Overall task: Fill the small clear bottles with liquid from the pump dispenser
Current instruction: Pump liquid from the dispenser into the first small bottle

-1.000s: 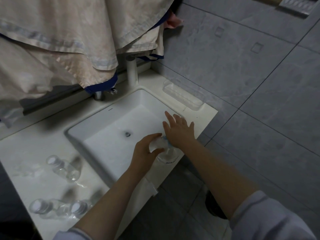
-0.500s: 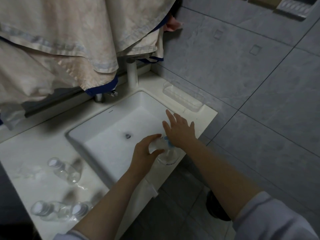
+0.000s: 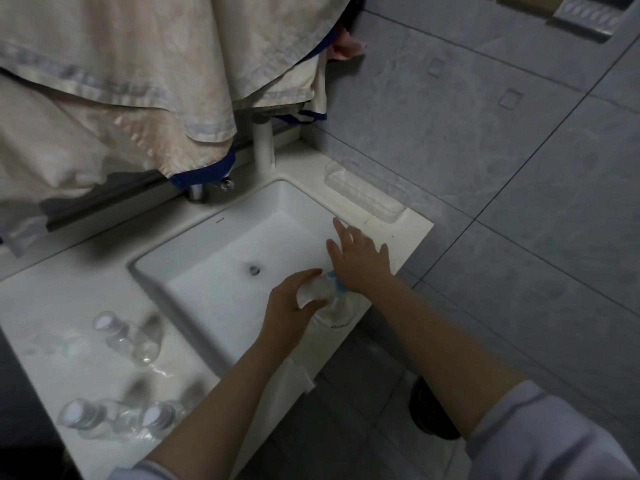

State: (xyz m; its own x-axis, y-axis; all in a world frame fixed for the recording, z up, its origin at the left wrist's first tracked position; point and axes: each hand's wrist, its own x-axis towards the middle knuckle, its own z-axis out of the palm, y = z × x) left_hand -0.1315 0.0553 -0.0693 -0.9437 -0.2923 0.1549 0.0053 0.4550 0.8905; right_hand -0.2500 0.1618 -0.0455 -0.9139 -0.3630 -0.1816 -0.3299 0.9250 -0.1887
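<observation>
A clear pump dispenser (image 3: 337, 315) stands on the front right rim of the white sink counter (image 3: 69, 292), with a blue pump head showing between my hands. My right hand (image 3: 360, 259) lies on top of the pump with its fingers straight and spread. My left hand (image 3: 291, 304) grips a small clear bottle (image 3: 313, 292) held against the pump's spout. Three more small clear bottles with white caps stand on the counter at the left: one (image 3: 126, 336) further back, two (image 3: 81, 419) (image 3: 157, 422) near the front edge.
The white basin (image 3: 214, 251) with its drain lies between the bottles and my hands. A tap (image 3: 197, 194) and hanging beige towels (image 3: 138, 81) are behind it. A clear tray (image 3: 363, 195) sits on the right rim. Grey tiled wall and floor are on the right.
Both hands stay at the pump and the small bottle in much the same pose. The view has shifted slightly.
</observation>
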